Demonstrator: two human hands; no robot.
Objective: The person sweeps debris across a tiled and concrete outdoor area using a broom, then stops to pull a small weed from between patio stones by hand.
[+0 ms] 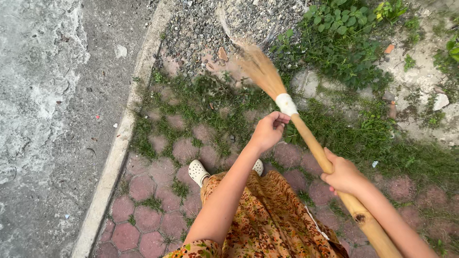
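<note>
**Two hands on a broom over mossy paving**

Well to the left of both hands runs a wide grey concrete road [52,119], bordered by a pale kerb [125,129] that slants from top to bottom. Under and around the hands lies a path of reddish hexagonal pavers [143,186] with grass growing in the joints. Beyond the hands, further from the person, a patch of grey gravel [201,28] spreads out, and to the right of it grow leafy green weeds [344,43].

Below the left hand hangs an orange flowered skirt [267,220], with a white perforated clog [197,172] poking out at its edge, just left of the left forearm.

The broom [306,138] slants from lower right to upper centre. Its wooden handle passes through both hands; its straw bristles [258,67], blurred, reach the edge of the gravel beyond the left hand. A white binding [286,104] joins bristles to handle.

The left hand [267,131] is curled round the handle just below the binding. The right hand [343,174] is clenched round the handle lower down, nearer the body.
</note>
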